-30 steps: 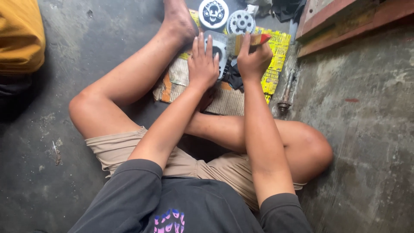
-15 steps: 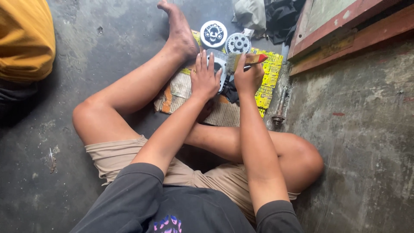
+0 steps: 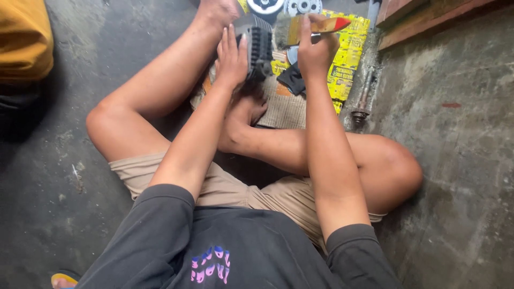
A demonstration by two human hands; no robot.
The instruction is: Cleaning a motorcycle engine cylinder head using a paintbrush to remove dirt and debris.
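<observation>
Since the earlier frames the view sits closer and lower over the work: the two round metal parts that lay fully in sight now sit cut off at the top edge, and the foot beside them is only partly seen. The left hand (image 3: 231, 59), which lay flat with fingers spread, now presses its palm and fingers against the side of a dark ribbed housing (image 3: 260, 45), holding it up on edge above the cardboard (image 3: 286, 109). The right hand (image 3: 315, 51) stays clenched around a brush (image 3: 321, 25) with a wooden handle and a red tip, its handle pointing right, level with the top of the housing and just beside it.

Counted: one housing, one brush, two round metal parts (image 3: 266, 5) at the top edge, one dark cloth (image 3: 293, 79) under the right wrist, one rusty bolt (image 3: 362, 101) lying on the concrete floor (image 3: 455, 160) to the right.

Yellow printed packaging (image 3: 348, 59) lies flat under and to the right of the hands, a long rectangular sheet with dark print, overlapping the brown cardboard. A reddish wooden frame (image 3: 428, 21) crosses the top right corner. A yellow garment (image 3: 24, 37) fills the top left corner.
</observation>
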